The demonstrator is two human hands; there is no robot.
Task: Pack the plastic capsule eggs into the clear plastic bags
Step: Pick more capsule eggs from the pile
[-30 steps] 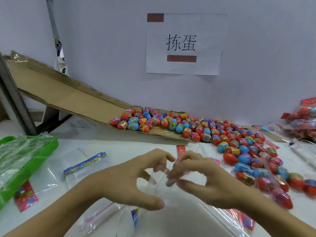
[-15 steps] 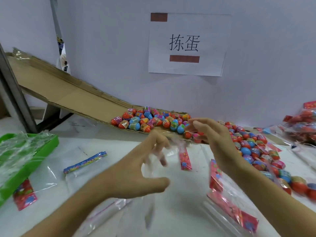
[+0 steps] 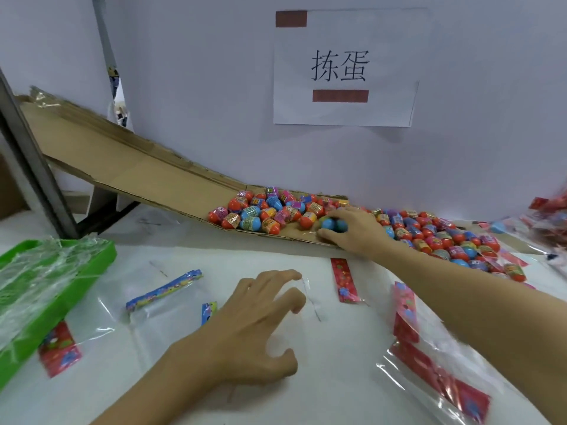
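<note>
the right hand (image 3: 352,231) curls around blue plastic capsule eggs (image 3: 333,223) on the brown cardboard ramp (image 3: 138,170); the left hand (image 3: 254,326), fingers spread and relaxed, rests on a clear plastic bag (image 3: 310,299); the step is picking; next, the eggs probably go to the bag mouth.

Right hand (image 3: 352,231) no longer works the bag (image 3: 302,299) mouth; it now reaches to the ramp (image 3: 147,176), gripping blue eggs (image 3: 333,223). Left hand (image 3: 254,326) now lowers, fingers spread on the bag.

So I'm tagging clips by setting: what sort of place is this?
Probably a small packing station in a workshop. Capsule eggs pile at the foot of a cardboard chute, clear bags lie on the table, and a paper sign hangs on the wall.
</note>
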